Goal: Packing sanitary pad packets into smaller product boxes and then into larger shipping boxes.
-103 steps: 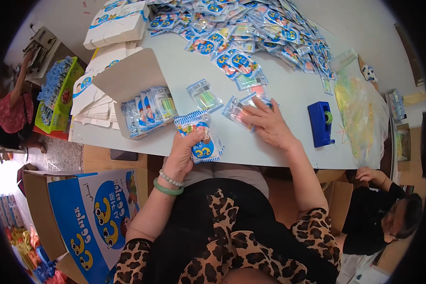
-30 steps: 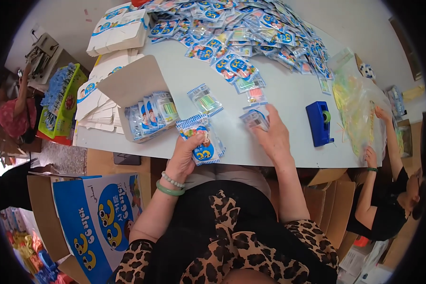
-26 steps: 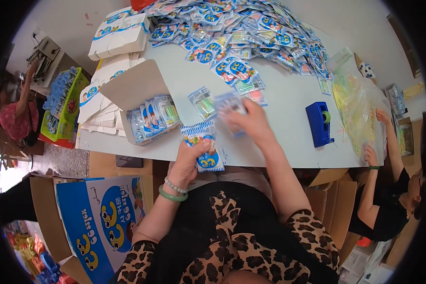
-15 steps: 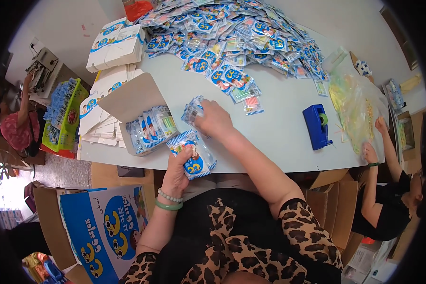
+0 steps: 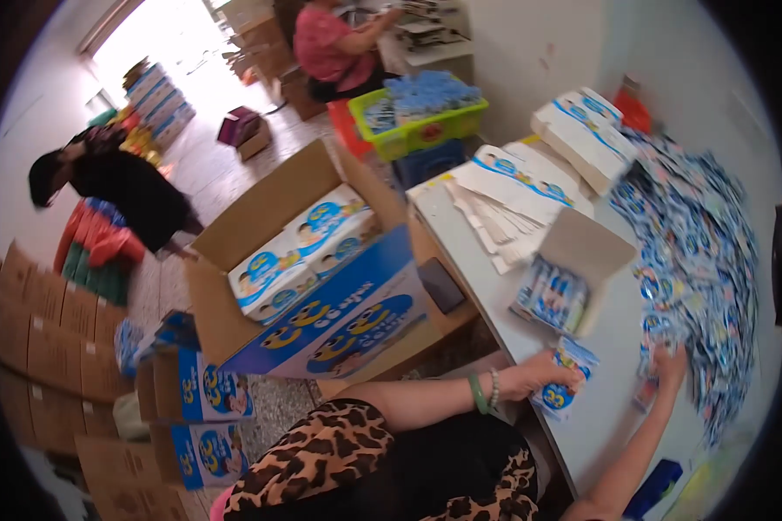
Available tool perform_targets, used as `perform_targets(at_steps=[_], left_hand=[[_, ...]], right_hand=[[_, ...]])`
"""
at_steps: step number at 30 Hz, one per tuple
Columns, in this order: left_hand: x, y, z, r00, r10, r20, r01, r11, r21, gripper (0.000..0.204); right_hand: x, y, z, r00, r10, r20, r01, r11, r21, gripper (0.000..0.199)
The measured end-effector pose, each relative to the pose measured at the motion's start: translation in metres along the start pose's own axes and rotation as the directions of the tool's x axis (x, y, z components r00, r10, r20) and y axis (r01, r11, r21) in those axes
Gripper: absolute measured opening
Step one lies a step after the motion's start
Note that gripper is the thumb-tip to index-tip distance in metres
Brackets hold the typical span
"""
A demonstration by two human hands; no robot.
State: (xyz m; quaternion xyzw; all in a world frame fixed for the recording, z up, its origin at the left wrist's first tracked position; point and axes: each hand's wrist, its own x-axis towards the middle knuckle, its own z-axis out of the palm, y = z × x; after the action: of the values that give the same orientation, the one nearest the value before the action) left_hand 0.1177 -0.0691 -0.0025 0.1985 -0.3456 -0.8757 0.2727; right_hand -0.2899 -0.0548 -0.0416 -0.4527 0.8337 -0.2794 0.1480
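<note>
My left hand, with green and pearl bracelets at the wrist, grips a stack of blue-and-white packets at the near edge of the white table. Stretched out to the right, my right hand rests on the near edge of a big heap of similar packets. It is blurred, so its grip is unclear. An open small carton with packets standing inside sits just beyond the stack.
Flat folded cartons and white boxes lie at the table's far left. A blue tape dispenser sits near my right arm. On the floor are a large open cardboard box, a green basket and stacked cardboard. Two people work further off.
The view has swung left toward the floor and boxes. My right hand has moved from the held stack out to the heap. My left hand keeps its stack.
</note>
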Motion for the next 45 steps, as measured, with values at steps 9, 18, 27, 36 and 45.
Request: perform_targets(at_steps=[9,18,27,36,45], left_hand=[[0.002,0.008,0.000,0.997,0.034,0.069,-0.024,0.991,-0.135,0.020],[-0.010,0.011,0.006,0.990,0.071,0.122,-0.051,0.985,-0.164,0.020],[-0.005,0.002,0.008,0.995,-0.001,0.096,0.014,0.991,-0.130,0.018],[-0.002,0.017,-0.010,0.996,-0.081,-0.040,0.081,0.997,-0.020,0.020],[0.006,0.002,0.007,0.986,-0.109,-0.127,0.105,0.994,-0.038,0.025]], right_hand=[[-0.021,-0.059,0.011,0.977,-0.070,-0.202,0.006,0.954,-0.299,0.052],[-0.020,-0.078,-0.002,0.970,-0.199,-0.137,0.079,0.797,-0.599,0.061],[-0.046,-0.070,-0.014,0.999,-0.037,-0.035,0.032,0.988,-0.153,0.043],[-0.163,-0.142,0.033,0.947,-0.319,-0.045,0.314,0.946,-0.082,0.031],[-0.205,-0.153,0.007,0.990,0.143,0.003,-0.066,0.442,0.894,0.047]])
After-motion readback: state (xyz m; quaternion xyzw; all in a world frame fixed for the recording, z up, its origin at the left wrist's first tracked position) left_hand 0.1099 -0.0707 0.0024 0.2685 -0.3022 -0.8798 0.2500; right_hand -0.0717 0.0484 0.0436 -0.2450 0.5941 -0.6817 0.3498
